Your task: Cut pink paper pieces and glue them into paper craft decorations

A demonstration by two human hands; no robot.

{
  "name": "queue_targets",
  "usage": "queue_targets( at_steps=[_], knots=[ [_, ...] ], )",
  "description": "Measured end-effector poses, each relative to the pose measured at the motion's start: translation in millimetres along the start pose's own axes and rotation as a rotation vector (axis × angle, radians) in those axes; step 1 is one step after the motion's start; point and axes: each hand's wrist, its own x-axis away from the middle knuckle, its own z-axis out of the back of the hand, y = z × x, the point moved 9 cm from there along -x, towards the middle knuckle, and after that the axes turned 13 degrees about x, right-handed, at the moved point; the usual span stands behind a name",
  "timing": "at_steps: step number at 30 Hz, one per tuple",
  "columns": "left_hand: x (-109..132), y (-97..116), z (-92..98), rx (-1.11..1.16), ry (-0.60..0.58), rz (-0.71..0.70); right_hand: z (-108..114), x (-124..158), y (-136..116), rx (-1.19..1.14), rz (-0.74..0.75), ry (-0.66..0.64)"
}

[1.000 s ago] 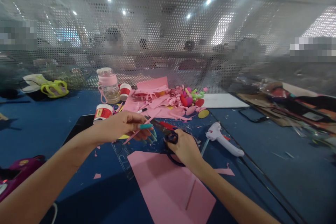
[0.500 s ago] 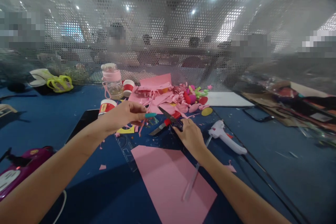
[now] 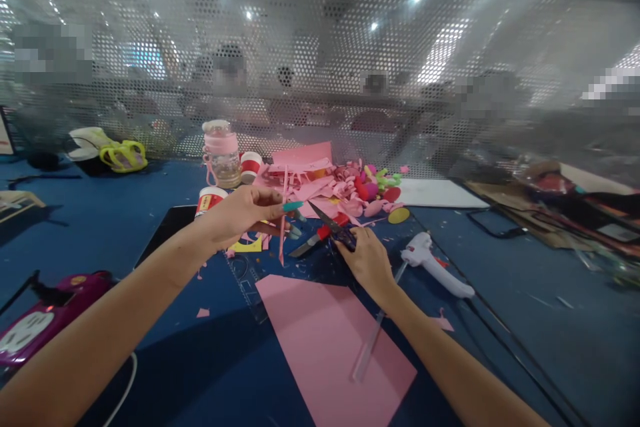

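My left hand (image 3: pixel 243 217), with long teal nails, pinches a thin pink paper strip (image 3: pixel 283 243) that stands upright between its fingers. My right hand (image 3: pixel 370 260) grips dark-handled scissors (image 3: pixel 323 215), whose blades point up and left toward the strip but are apart from it. Beneath the scissors lies a red-handled cutting tool (image 3: pixel 307 246) with a metal blade; part of it is hidden. A pink paper sheet (image 3: pixel 325 340) lies flat in front, and a clear glue stick (image 3: pixel 367 353) from the white glue gun (image 3: pixel 437 270) extends over it.
Pink paper scraps and pieces (image 3: pixel 310 183) are heaped at the back before a perforated metal screen (image 3: pixel 300 100). Left stand a pink-topped bottle (image 3: pixel 223 153), red-and-white paper cups (image 3: pixel 210 199) and a purple device (image 3: pixel 65 307). A clear ruler (image 3: pixel 247 287) lies beside the sheet; a cable runs at right.
My left hand has turned and its fingers have shifted, so the pink strip now stands more upright. The scissors stay in my right hand. The whole view has shifted slightly.
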Motion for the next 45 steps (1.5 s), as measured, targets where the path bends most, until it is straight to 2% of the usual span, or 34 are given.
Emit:
queue_targets(
  at_steps=[7, 15, 20, 23, 26, 30, 32, 34, 36, 39, 42, 45],
  knots=[
    [-1, 0, 0.3, 0.033, -0.023, -0.024, 8, 2, -3, -0.069, 0.019, 0.085],
    [0, 2, -0.5, -0.007, 0.003, -0.042, 3, 2, 6, 0.09, -0.039, 0.041],
    [2, 15, 14.8, -0.192, 0.116, -0.137, 7, 4, 7, 0.167, -0.07, 0.056],
    [6, 30, 26.9, -0.383, 0.187, -0.213, 23, 8, -3, 0.265, -0.056, 0.111],
    [8, 36, 31.5, -0.554, 0.195, -0.211, 39, 11, -16, 0.343, -0.012, 0.18],
    [4, 25, 22.7, -0.709, 0.126, -0.158, 48, 15, -37, 0.2, 0.144, 0.238],
    [1, 12, 11.6, -0.743, 0.05, -0.131, 52, 16, -45, 0.116, 0.222, 0.235],
    [1, -4, 0.5, -0.734, -0.015, -0.098, 55, 15, -46, 0.132, 0.221, 0.214],
    [2, -18, -8.8, -0.651, -0.063, -0.046, 61, 11, -31, 0.264, 0.093, 0.204],
    [6, -28, -22.8, -0.481, -0.16, -0.02, 68, 8, 9, 0.475, -0.159, 0.149],
    [5, -24, -24.7, -0.488, -0.185, -0.083, 57, 10, 46, 0.542, -0.287, -0.031],
    [-3, -23, -19.5, -0.616, -0.193, -0.144, 39, 12, 73, 0.526, -0.376, -0.248]
  ],
)
